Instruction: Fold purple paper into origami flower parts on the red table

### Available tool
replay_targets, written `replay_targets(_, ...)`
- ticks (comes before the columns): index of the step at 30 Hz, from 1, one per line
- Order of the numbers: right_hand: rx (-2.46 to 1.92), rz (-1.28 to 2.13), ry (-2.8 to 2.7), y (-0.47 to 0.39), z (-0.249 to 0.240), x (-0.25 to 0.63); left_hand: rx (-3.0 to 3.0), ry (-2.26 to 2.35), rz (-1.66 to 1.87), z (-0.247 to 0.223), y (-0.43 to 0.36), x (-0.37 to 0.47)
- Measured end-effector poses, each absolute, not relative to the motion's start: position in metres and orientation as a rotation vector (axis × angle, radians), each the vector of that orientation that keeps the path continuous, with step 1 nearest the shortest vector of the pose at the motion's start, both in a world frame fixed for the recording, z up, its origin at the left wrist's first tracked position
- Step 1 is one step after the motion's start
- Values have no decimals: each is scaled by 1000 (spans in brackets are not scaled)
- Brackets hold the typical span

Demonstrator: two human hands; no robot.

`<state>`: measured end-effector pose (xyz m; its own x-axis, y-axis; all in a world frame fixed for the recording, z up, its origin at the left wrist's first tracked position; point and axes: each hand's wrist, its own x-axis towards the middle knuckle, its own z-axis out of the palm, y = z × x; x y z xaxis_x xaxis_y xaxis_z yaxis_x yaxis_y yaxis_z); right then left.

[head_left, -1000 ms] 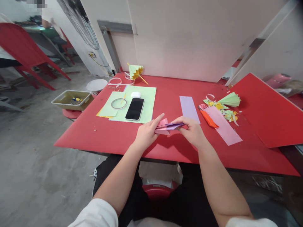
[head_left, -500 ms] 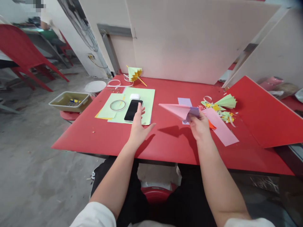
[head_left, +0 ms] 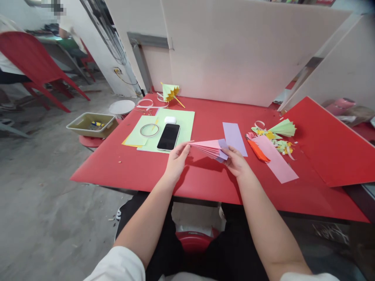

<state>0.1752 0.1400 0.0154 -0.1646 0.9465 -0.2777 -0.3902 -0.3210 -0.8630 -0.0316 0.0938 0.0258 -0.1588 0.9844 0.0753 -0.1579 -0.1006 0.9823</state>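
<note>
Pinching the narrow pink tip of a pleated paper fan (head_left: 206, 147) in the grip of the left hand (head_left: 176, 160), clasping its wider purple end in that of the right hand (head_left: 236, 160), above the red worktop (head_left: 123, 171), near the black phone (head_left: 168, 136) and purple strip (head_left: 236, 136).

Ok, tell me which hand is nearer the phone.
Left. The left hand is by the phone, at its near right corner; the right hand is farther off to the right.
</note>
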Motion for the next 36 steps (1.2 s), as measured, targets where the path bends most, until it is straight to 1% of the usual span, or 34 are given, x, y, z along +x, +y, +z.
replay_targets(8,-1074,1673,-819,140,15,174,1055,1296,1509,35,93,-33)
replay_targets(13,-1055,1679,-844,140,15,172,999,1285,1585,31,94,-33)
replay_targets(23,-1078,1665,-857,141,14,170,925,1276,1560,22,95,-36)
replay_targets(36,-1103,1647,-947,142,10,172,905,1234,1578,25,96,-36)
